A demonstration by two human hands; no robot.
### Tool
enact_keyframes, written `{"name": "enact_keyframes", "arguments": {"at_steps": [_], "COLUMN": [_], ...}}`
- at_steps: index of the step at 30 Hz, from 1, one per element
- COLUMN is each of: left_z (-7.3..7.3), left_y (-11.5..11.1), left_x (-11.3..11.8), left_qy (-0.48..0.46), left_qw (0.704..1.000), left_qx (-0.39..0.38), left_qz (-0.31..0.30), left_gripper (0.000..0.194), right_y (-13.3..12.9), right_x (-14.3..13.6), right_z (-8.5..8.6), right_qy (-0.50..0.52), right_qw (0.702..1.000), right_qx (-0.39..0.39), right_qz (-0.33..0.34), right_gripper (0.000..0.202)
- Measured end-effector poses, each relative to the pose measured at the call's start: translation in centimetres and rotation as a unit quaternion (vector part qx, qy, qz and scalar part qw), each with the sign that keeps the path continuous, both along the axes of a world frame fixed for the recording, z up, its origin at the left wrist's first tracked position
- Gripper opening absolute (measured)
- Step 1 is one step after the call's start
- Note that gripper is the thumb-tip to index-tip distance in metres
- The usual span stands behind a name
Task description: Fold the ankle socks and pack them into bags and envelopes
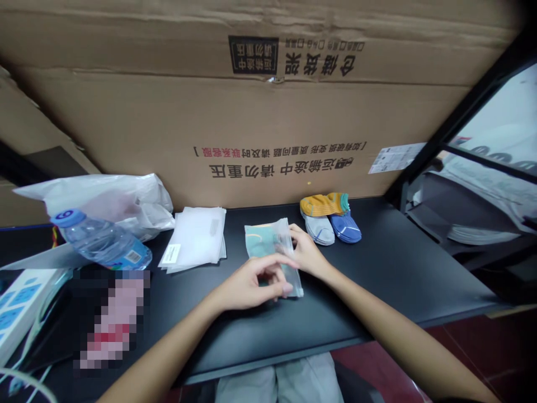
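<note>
A frosted zip bag (268, 232) with something teal inside lies on the black table. My left hand (258, 280) is over the bag's near part, fingers curled, with thumb and forefinger apart; whether it grips the bag is hidden. At the bag's right edge is my right hand (305, 249), its fingers bent against the plastic and partly behind my left hand. Right of the bag sit folded socks: an orange pair (321, 206) lying across white ones (321, 228) and blue ones (346, 226). A stack of frosted bags (197, 235) rests to the left.
On the left are a water bottle (103, 240) lying tilted, a crumpled white plastic bag (121, 201), a power strip (25, 305) with cables and a pixelated item (117, 322). A large cardboard sheet (168, 123) stands behind the table (403, 268). Dark frame posts flank it.
</note>
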State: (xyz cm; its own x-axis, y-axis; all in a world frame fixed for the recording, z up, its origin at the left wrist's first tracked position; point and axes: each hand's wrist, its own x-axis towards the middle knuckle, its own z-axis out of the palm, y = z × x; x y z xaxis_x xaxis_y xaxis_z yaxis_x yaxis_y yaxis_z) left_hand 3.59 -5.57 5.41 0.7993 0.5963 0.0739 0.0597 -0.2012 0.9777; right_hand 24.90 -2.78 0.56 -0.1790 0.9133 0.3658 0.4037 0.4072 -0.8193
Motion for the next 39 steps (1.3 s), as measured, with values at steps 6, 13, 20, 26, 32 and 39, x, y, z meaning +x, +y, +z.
{"name": "enact_keyframes", "arguments": {"at_steps": [6, 13, 20, 26, 32, 39], "left_z": [0.2, 0.1, -0.1, 0.0, -0.3, -1.0], "left_y": [3.9, 5.7, 5.1, 4.8, 5.3, 7.7], "left_x": [-2.4, -3.9, -3.3, -3.3, -3.6, -5.3], "left_qy": [-0.031, -0.085, -0.075, -0.065, -0.052, -0.087], "left_qw": [0.893, 0.949, 0.948, 0.953, 0.95, 0.901], "left_qx": [0.217, -0.063, 0.027, -0.003, -0.016, 0.024], "left_qz": [0.393, 0.297, 0.309, 0.296, 0.307, 0.424], "left_gripper": [0.024, 0.047, 0.037, 0.039, 0.043, 0.043], "right_y": [-0.4, -1.0, -0.3, -0.7, -0.8, 1.8], "right_x": [0.1, -0.3, 0.7, 0.8, -0.2, 3.1], "right_z": [1.4, 2.3, 2.0, 2.7, 2.8, 3.0], "right_qy": [0.064, 0.112, 0.098, 0.194, 0.274, 0.386], "right_qw": [0.996, 0.992, 0.993, 0.951, 0.933, 0.911], "right_qx": [0.046, 0.04, -0.06, -0.227, -0.234, -0.009], "right_qz": [0.029, 0.03, 0.036, 0.083, -0.003, -0.149], "right_gripper": [0.022, 0.03, 0.053, 0.061, 0.046, 0.042]}}
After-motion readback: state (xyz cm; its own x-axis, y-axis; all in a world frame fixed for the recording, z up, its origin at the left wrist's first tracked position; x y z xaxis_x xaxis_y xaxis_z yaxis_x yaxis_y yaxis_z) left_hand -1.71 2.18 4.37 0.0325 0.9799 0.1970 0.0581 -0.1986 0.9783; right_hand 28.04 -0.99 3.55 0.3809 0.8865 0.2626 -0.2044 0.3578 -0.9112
